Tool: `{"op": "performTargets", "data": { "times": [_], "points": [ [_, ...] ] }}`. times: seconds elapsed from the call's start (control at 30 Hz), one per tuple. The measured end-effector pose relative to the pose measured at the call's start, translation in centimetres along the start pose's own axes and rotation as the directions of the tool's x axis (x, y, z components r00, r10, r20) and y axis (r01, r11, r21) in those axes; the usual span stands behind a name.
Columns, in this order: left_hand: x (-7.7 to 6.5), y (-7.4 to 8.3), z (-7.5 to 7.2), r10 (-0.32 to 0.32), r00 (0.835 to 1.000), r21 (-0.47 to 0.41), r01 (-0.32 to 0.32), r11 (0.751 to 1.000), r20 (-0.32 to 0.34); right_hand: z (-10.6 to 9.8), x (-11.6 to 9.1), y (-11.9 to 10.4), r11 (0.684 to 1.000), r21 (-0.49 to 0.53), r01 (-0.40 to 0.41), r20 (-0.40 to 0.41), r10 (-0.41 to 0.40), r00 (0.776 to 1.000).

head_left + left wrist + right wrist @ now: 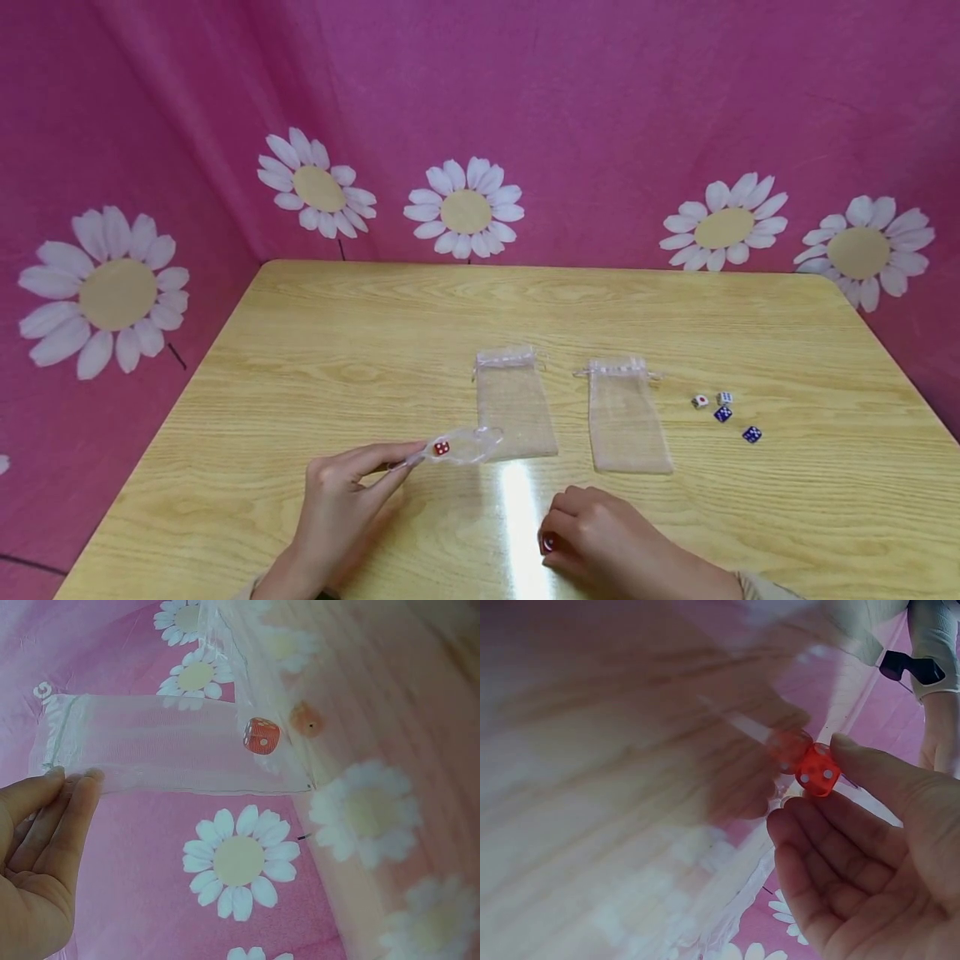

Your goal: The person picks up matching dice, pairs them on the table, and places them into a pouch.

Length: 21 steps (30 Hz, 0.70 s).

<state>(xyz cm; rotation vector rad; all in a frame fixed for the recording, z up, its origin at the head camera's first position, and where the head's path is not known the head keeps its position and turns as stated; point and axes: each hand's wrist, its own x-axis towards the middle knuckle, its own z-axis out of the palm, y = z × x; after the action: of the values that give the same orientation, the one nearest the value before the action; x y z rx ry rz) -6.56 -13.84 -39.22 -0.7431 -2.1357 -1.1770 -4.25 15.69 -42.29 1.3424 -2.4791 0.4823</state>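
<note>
In the head view my left hand pinches the top edge of a sheer white drawstring pouch between thumb and fingers. The pouch hangs from the fingertips, its lower end against the table in the left wrist view. A red die shows through the mesh at that lower end. My right hand is low over the front of the table, to the right of the pouch. Its thumb and index finger pinch another red die, close to the tabletop; the other fingers are loosely bent.
Two more sheer pouches lie flat on the wooden table: one at the middle, partly behind the held pouch, and one further right. Beyond that are two white dice and two blue dice. Pink flowered cloth surrounds the table.
</note>
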Motion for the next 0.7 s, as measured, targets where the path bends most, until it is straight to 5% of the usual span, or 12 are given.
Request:
{"op": "performTargets", "data": {
  "times": [0.3,0.5,0.6,0.7],
  "points": [
    [0.0,0.2,0.0,-0.019,1.0,0.013,0.019,1.0,-0.001,-0.1,0.8,-0.4,0.999,0.044,-0.008,-0.039,0.01,0.999],
    [0.0,0.3,0.1,-0.022,1.0,0.018,0.022,1.0,0.0,-0.6,1.8,-0.7,0.968,0.249,0.006,-0.1,0.019,0.995],
    [0.0,0.2,0.1,-0.018,1.0,0.029,0.018,0.999,0.0,-0.9,2.5,-0.7,0.946,0.319,0.057,-0.185,0.003,0.983],
    [0.0,0.1,0.1,-0.013,1.0,0.032,0.013,0.999,0.0,-1.4,3.6,-0.5,0.926,0.34,0.161,-0.332,-0.042,0.942]
  ]
}}
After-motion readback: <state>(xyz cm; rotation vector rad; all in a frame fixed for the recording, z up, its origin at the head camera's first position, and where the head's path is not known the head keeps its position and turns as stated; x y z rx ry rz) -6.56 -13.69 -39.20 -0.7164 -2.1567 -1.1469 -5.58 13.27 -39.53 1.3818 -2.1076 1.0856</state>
